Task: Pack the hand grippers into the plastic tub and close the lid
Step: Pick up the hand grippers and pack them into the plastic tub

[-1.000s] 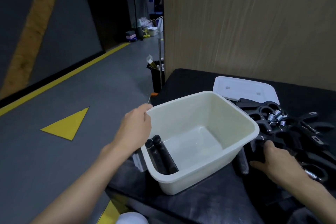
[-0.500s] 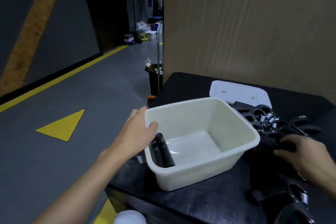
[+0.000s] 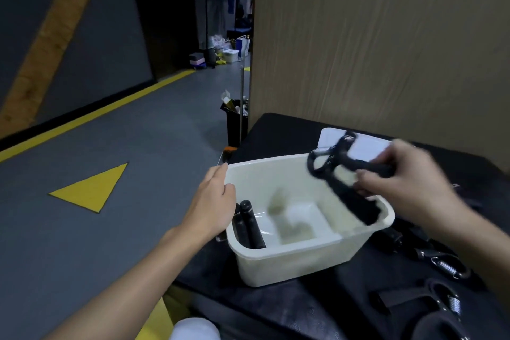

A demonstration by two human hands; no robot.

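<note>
The packing step is in hand: the right hand (image 3: pixel 408 182) has its grip closed round one handle of a black hand gripper (image 3: pixel 353 201) (blurred, held over the right side of the tub (image 3: pixel 289 268)), while the left hand (image 3: pixel 212 201) holds the tub's left rim, thumb hooked inside. One packed gripper (image 3: pixel 249 226) lies along the left wall, spare grippers (image 3: pixel 438 262) wait on the counter (image 3: pixel 303 309), and the lid (image 3: pixel 367 149) lies behind. Next, I judge, the held one wants lowering in beside the first — then letting go.

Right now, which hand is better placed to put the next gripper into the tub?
Right: the right hand holds a hand gripper over the tub; the left hand grips its left rim.
</note>
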